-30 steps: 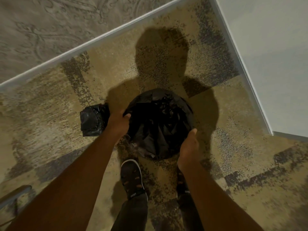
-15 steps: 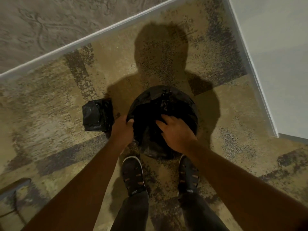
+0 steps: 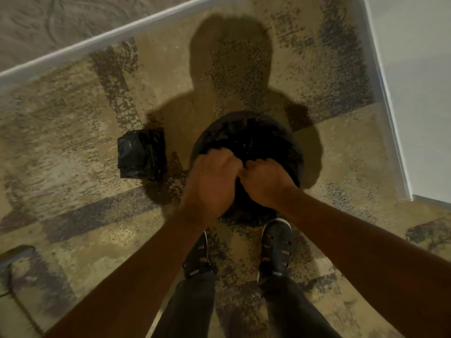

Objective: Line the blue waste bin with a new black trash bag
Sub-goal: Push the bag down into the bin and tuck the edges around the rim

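Note:
A round waste bin stands on the carpet in front of my feet, wholly wrapped in a crinkled black trash bag point(image 3: 253, 140), so no blue shows. My left hand point(image 3: 212, 181) and my right hand point(image 3: 264, 182) are side by side over the bin's near rim, knuckles up. Both have their fingers curled into the bag's plastic at the near edge. The near part of the bin is hidden under my hands.
A folded pack of black bags point(image 3: 140, 157) lies on the carpet left of the bin. My two dark shoes point(image 3: 277, 247) stand just behind the bin. A white baseboard point(image 3: 102, 40) runs along the back, and a white wall corner point(image 3: 395, 152) is at the right.
My left hand left the bin's left side and my right hand came in from the right side; both now meet at the near rim, gripping the bag.

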Demonstrator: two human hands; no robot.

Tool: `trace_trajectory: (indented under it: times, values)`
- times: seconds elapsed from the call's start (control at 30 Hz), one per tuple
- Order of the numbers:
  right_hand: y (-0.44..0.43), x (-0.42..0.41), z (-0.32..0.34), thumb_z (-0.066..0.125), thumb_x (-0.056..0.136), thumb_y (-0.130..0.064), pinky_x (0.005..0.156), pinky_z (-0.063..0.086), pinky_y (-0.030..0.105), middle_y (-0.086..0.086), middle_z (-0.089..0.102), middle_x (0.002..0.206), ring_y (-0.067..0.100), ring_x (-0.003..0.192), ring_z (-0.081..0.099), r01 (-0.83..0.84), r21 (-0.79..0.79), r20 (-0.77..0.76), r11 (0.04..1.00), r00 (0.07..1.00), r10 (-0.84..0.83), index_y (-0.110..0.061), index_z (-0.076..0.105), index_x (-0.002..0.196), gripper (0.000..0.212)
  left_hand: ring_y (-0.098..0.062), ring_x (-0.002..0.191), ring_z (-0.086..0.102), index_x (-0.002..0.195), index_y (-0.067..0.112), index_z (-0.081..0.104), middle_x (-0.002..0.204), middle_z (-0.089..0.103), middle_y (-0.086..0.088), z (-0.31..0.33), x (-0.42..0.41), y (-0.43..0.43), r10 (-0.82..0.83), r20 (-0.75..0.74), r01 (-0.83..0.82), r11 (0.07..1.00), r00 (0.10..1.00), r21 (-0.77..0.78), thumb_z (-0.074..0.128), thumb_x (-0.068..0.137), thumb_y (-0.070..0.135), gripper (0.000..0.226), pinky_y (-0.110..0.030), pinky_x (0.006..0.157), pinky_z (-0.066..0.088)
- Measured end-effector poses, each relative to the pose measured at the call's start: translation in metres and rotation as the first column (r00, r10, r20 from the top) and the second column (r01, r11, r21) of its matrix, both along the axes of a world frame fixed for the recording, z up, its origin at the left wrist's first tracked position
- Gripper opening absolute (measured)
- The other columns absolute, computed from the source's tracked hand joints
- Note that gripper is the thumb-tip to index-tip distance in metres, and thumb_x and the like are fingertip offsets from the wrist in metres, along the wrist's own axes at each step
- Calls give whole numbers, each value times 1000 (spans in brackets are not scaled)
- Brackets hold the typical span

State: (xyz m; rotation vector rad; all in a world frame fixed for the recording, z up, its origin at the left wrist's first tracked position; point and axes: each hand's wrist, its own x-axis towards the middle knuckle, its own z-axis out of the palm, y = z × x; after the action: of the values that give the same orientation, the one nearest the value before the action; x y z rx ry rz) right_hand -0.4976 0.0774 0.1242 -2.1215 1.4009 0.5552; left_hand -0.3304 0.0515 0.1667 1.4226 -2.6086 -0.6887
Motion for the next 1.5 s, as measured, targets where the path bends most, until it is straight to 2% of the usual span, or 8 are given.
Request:
trace_trajectory:
  times: [0.2, 0.4, 0.6, 0.8, 1.13, 1.27, 1.37, 1.5]
  values:
    - [-12, -28, -20, 35, 98, -74, 129, -3, 58, 17, 12, 175, 43, 160, 10, -171, 202, -257, 964, 941, 221, -24, 9, 169, 91, -39, 150, 34, 145, 12, 52, 155, 47, -17, -58, -29, -22, -520, 454, 465, 853, 723, 236, 57, 98, 31, 50, -52, 128, 20]
    - [-6, -23, -48, 18, 90, -89, 128, -15, 59, 14, -9, 177, 46, 161, -12, -151, 292, -366, 944, 895, 256, -28, -12, 167, 103, -39, 161, -1, 167, 14, 7, 175, 2, -18, -86, -24, -27, -605, 676, 370, 795, 421, 481, 49, 98, 61, 94, -52, 127, -9]
    - [-7, -20, -40, 17, 92, -86, 128, -11, 58, 12, -3, 178, 43, 162, -4, -147, 298, -353, 943, 901, 252, -25, -6, 169, 100, -38, 161, 6, 166, 11, 9, 174, 7, -20, -87, -22, -27, -565, 635, 310, 823, 527, 476, 54, 98, 55, 93, -49, 129, 3]
    - [11, -1, 16, 34, 103, -64, 119, 26, 56, 13, 57, 147, 37, 134, 50, -12, 159, -168, 987, 985, 39, -21, 58, 145, 64, -31, 127, 54, 129, 19, 61, 133, 61, -9, -63, -45, -31, -609, 431, 530, 792, 666, 302, 53, 100, 28, 32, -45, 112, 39]
    - [46, 20, 9, 8, 100, -77, 127, 16, 58, 15, 34, 169, 38, 155, 31, 221, 480, -113, 849, 975, -190, -21, 34, 163, 88, -38, 117, 63, 139, 14, 59, 132, 65, -17, -105, -69, -66, -409, 79, 315, 799, 909, 512, 56, 100, 21, 40, -47, 107, 48]
    - [44, 19, 11, 10, 100, -76, 128, 16, 58, 14, 34, 169, 36, 156, 30, 221, 514, -115, 829, 975, -189, -21, 34, 163, 87, -39, 123, 61, 142, 14, 57, 137, 63, -17, -109, -65, -67, -408, 99, 319, 823, 908, 470, 56, 99, 21, 43, -49, 112, 45]
    - [40, 18, 24, 25, 106, -64, 116, 33, 54, 16, 56, 150, 39, 138, 50, 207, 306, -73, 929, 978, -194, -20, 56, 146, 67, -30, 114, 67, 136, 21, 59, 130, 68, -8, -105, -60, -63, -429, 184, 332, 856, 885, 397, 56, 97, 22, 39, -46, 104, 52]
    - [21, 13, 31, 43, 103, -35, 105, 41, 49, 12, 64, 130, 35, 120, 58, 112, 135, -103, 984, 990, -99, -19, 63, 128, 36, -26, 111, 67, 130, 19, 65, 126, 70, -7, -85, -44, -54, -620, 365, 490, 779, 694, 392, 49, 102, 25, 33, -43, 102, 54]
